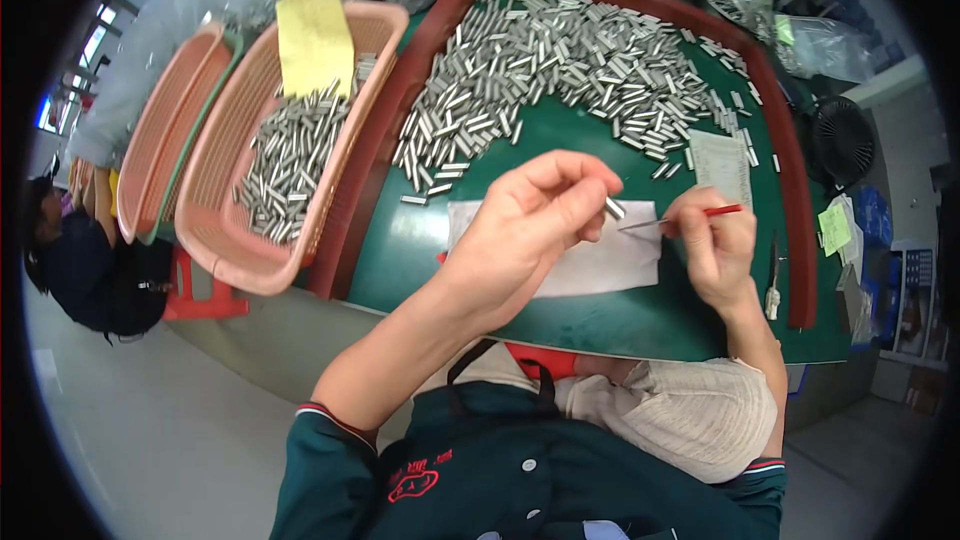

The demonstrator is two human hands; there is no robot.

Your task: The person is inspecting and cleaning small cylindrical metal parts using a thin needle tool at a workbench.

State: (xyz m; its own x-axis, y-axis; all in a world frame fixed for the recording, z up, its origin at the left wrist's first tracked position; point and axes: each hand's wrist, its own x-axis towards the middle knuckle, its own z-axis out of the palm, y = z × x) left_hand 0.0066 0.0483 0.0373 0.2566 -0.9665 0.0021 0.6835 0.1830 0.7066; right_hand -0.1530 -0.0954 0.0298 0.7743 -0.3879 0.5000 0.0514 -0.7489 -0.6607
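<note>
Pinching a small metal cylinder [614, 208] between thumb and forefinger, the person's left hand [530, 215] hangs above the middle of the green tabletop [545, 135]. Its thumb and forefinger are closed on the piece, one bright end of which sticks out toward the right; the other fingers curl in beneath, partly hidden behind the thumb. The right hand [715, 245] grips a slim red-handled tool [722, 210], thumb and forefinger pressed together around it and the remaining fingers folded toward the palm. The red handle pokes out on the right of the fist, and a thin metal shaft points left toward the cylinder. The shaft's tip sits just beside the cylinder's exposed end; whether the two touch cannot be told.

Below both hands, a white sheet [600, 265] lies on the tabletop. Beyond it, a broad heap of loose metal cylinders [560, 50] spreads in an arc inside a reddish-brown raised border [790, 140]. A printed paper slip [722, 165] lies by the heap's right end, near the right hand. On the left, outside the border, a pink plastic basket [215, 180] holds more cylinders [295, 165], with a yellow paper [317, 35] at its far end.
</note>
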